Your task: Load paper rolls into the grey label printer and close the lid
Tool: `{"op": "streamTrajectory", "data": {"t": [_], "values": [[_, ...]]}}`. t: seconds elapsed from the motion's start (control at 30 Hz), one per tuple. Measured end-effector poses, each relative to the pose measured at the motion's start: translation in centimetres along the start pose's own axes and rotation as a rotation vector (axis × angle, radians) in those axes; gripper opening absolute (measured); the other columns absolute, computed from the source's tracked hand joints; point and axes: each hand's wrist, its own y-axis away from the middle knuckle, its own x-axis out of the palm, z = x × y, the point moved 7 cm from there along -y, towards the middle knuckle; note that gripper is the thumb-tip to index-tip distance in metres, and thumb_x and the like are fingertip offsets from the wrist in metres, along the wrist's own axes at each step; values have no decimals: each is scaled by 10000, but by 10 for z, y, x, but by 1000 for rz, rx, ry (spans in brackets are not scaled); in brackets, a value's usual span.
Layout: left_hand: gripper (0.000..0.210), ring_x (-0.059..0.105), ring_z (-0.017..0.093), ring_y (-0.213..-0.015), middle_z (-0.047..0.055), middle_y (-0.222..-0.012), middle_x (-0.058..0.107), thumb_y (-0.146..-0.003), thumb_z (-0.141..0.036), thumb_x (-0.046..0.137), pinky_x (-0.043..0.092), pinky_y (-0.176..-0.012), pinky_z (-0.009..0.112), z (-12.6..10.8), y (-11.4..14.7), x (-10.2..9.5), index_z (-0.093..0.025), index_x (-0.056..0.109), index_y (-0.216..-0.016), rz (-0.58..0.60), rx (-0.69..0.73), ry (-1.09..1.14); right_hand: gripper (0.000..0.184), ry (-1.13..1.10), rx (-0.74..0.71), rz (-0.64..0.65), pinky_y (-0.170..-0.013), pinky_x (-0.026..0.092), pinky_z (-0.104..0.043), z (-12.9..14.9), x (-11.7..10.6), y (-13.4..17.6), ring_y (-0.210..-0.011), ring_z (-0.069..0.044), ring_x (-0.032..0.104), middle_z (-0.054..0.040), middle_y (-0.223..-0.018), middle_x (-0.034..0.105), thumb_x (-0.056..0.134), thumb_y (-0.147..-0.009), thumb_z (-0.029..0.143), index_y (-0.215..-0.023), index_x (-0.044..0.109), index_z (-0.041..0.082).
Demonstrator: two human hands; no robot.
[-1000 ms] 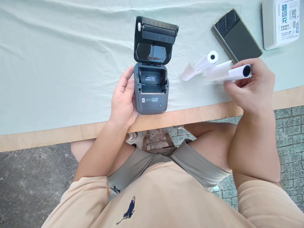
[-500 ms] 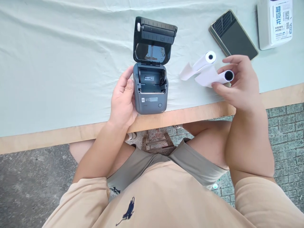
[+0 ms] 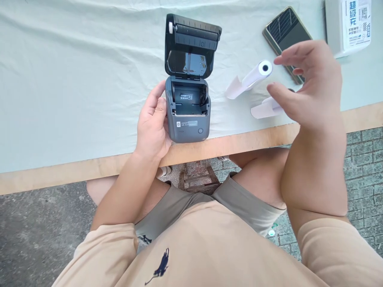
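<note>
My left hand grips the left side of a dark grey portable label printer near the table's front edge. Its black lid stands raised, and the paper bay inside holds no roll. To the right, my right hand hovers with thumb and fingers apart and nothing between them. Just left of its fingertips lies a white paper roll with a dark core and a loose paper end. A second paper roll lies nearer the edge, partly hidden behind my right hand.
A smartphone lies face up behind my right hand, which covers part of it. At the far right stands a white box with a printed label. Pale green cloth covers the table, whose wooden edge runs along the front.
My right hand has let go of the nearer paper roll, which now lies on the cloth, and has risen up and right. My left hand still holds the printer.
</note>
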Motion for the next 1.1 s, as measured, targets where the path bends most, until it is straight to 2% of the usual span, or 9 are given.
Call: {"op": "streamTrajectory", "data": {"t": [0.07,0.17,0.27,0.5,0.57,0.67,0.77,0.87,1.1], "values": [[280,461,245,-1613,58,-1408,733,-1047,-309,594,456,-1340,423,-1,1,1,-234,640,-1313,-3,-6,11,512,98,31,107,-1128,541,-415,14,3,-11,-1359,-249,670,-60,-1363,725,793,-793,85,-1242,670,298],[303,531,262,-1562,72,-1335,751,-1056,-308,583,501,-1302,474,-2,3,3,-213,614,-1341,7,-9,21,413,188,110,194,-1117,556,-413,23,7,-23,-1226,-247,739,-34,-1301,760,805,-858,152,-1236,773,316],[312,557,273,-1540,65,-1343,750,-1058,-342,583,528,-1273,477,0,4,3,-234,621,-1348,20,-12,15,293,211,177,207,-999,595,-382,21,11,-27,-1112,-229,772,-39,-1233,779,804,-926,264,-1210,815,333],[251,505,264,-1584,23,-1360,764,-1052,-352,599,498,-1301,437,2,2,0,-271,692,-1271,9,-27,18,449,234,77,155,-1037,574,-392,13,18,-28,-1116,-193,745,-49,-1293,745,828,-869,151,-1248,787,389],[243,494,263,-1592,30,-1348,770,-1053,-341,592,485,-1312,443,2,2,1,-264,698,-1258,7,-28,31,419,146,0,89,-1040,572,-422,25,9,-25,-1143,-212,737,-54,-1255,757,829,-867,183,-1236,780,375],[246,509,273,-1581,48,-1329,776,-1058,-328,584,480,-1316,455,2,2,1,-248,695,-1262,8,-33,50,310,-248,-223,52,-942,600,-416,64,-4,-9,-1120,-214,733,-43,-1173,754,842,-874,335,-1162,725,335],[243,498,269,-1588,50,-1332,776,-1055,-299,590,477,-1318,441,1,2,1,-240,701,-1263,5,-35,55,205,-502,-423,421,-747,609,-375,113,19,15,-891,-181,732,7,-1051,738,786,-896,321,-1007,615,309],[215,494,233,-1590,35,-1269,803,-1063,-278,578,487,-1311,404,0,3,3,-246,710,-1229,19,-30,68,221,-317,-502,545,-640,541,-328,140,45,27,-766,-154,676,42,-959,702,716,-904,261,-1027,536,299],[198,560,238,-1540,14,-1171,834,-1059,-277,596,539,-1269,410,1,3,5,-246,703,-1224,39,-30,123,297,149,-435,345,-690,450,-330,154,57,7,-881,-207,698,-12,-1034,694,618,-871,156,-1108,484,273]]}}
